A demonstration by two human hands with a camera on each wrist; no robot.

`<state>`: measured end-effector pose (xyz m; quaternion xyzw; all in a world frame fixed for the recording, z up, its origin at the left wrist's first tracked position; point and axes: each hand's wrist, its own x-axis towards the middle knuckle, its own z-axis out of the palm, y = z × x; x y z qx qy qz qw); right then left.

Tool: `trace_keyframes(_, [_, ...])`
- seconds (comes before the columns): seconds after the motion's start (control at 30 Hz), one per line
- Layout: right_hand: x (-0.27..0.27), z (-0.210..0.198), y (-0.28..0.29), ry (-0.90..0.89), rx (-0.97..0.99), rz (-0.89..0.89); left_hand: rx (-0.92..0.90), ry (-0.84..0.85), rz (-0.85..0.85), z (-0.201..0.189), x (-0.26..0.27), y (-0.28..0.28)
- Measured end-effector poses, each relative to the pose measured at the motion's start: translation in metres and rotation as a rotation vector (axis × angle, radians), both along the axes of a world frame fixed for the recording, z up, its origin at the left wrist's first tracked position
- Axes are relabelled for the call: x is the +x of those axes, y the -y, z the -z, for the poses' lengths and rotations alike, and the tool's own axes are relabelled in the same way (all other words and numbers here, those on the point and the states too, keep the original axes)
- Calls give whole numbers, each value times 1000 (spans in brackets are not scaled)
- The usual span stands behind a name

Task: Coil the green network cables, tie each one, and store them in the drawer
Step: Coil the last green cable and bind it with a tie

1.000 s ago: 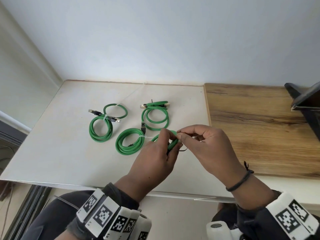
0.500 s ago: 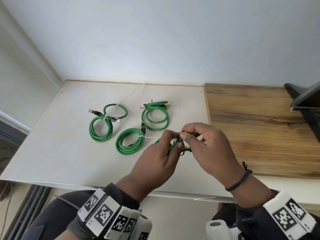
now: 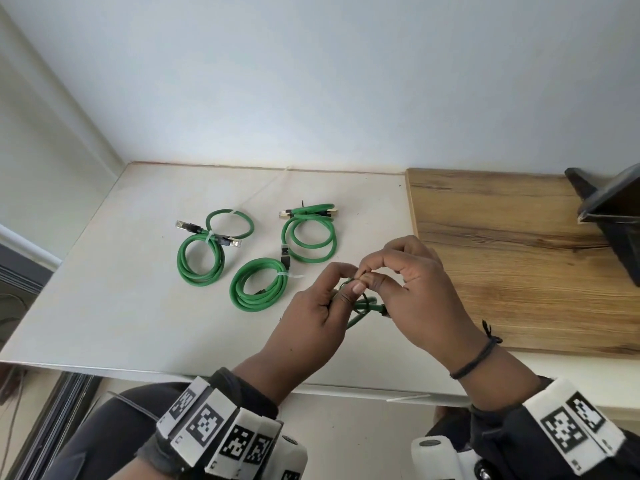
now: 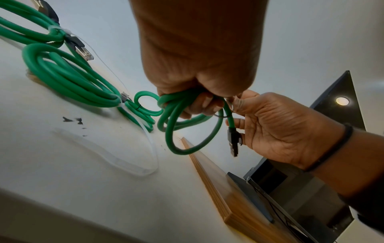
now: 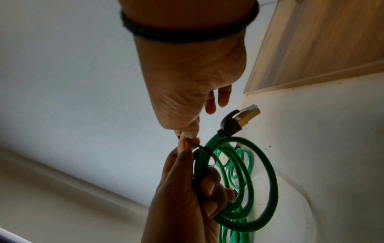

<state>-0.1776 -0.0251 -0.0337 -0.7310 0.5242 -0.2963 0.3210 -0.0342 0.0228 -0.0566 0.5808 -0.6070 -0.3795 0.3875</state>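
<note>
a: which step is this?

b: tying, i'd say. the left hand (image 3: 313, 318) has its fingers curled round the held coil (image 4: 182, 125) of green cable, gathered in the fist just above the white table (image 3: 114, 306), lower centre of the head view. the right hand (image 3: 420, 296) pinches a thin dark tie (image 5: 204, 152) with thumb and forefinger right where the two hands meet; its other fingers are loosely bent.

a: and the rest of the cables?

b: three tied coils lie on the table to the upper left of the hands: the left coil (image 3: 201, 258), the middle coil (image 3: 258, 285) with a pale tie, and the far coil (image 3: 311, 237). so this looks like the last one.

a: next move?

b: probably draw the tie snug round the strands while the left hand keeps the loops together, then carry the coils to the drawer. one plug (image 4: 233, 142) dangles free and could snag.

a: anything unclear?

b: whether the tie is closed or only looped, i cannot tell; the fingers cover it in the head view and the right wrist view is dim. no drawer is clearly shown; a dark object (image 3: 613, 216) at the right edge, on the wooden top (image 3: 502, 244), is cut off.
</note>
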Motion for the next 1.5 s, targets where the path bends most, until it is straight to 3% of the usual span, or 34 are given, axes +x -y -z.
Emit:
trace_keyframes(0.5, [6,-7,-8,161,39,75,18,-183,-68,-3,1,2])
trace_keyframes(0.77, [11,1,-9,532,205,-19,47,-191,-38,2,3,4])
trace_keyframes(0.93, [11,-1,-8,584,221,32,50,-165,0,7,3,4])
trace_keyframes(1.17, [18,-2,-15,494,275,201,73,-125,49,15,4,4])
trace_keyframes(1.3, [18,-7,-13,581,398,241,52,-130,44,19,5,4])
trace_keyframes(1.5, [19,-13,-19,629,426,231,25,-172,42,18,8,5])
